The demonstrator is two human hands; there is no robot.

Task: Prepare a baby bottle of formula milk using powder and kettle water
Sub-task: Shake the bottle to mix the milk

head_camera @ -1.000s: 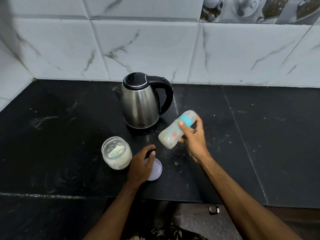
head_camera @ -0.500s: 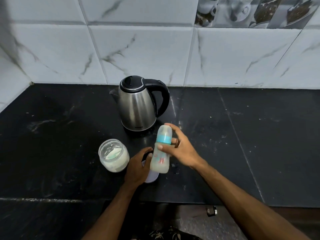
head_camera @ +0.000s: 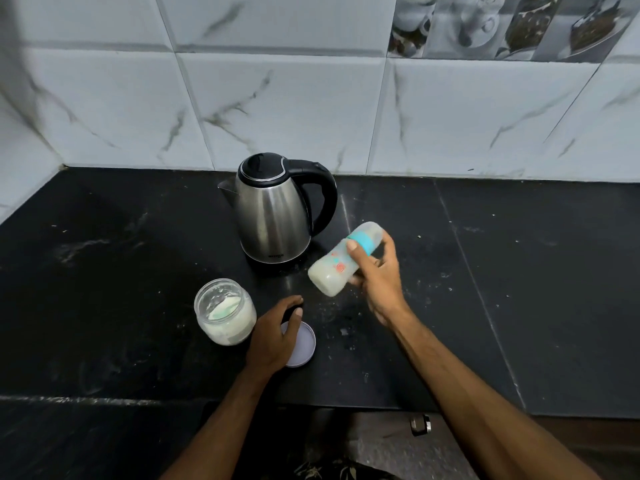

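My right hand [head_camera: 375, 278] grips a capped baby bottle [head_camera: 334, 268] with a teal ring and milky liquid inside. The bottle is tilted, its cap pointing up and right, held above the counter just right of the steel kettle [head_camera: 273, 220]. An open glass jar of white powder [head_camera: 225, 311] stands to the front left of the kettle. My left hand [head_camera: 275, 336] rests on the jar's pale round lid [head_camera: 303, 344], which lies flat on the counter beside the jar; a small dark thing by its fingertips is unclear.
The black stone counter [head_camera: 519, 271] runs to white marbled wall tiles [head_camera: 294, 109] at the back and left. Its front edge lies just below my forearms. White specks of powder are scattered around the lid and bottle.
The bottle swung from tilted to nearly upright in front of the kettle, then back up and right to a tilt. My left hand stayed on the lid.
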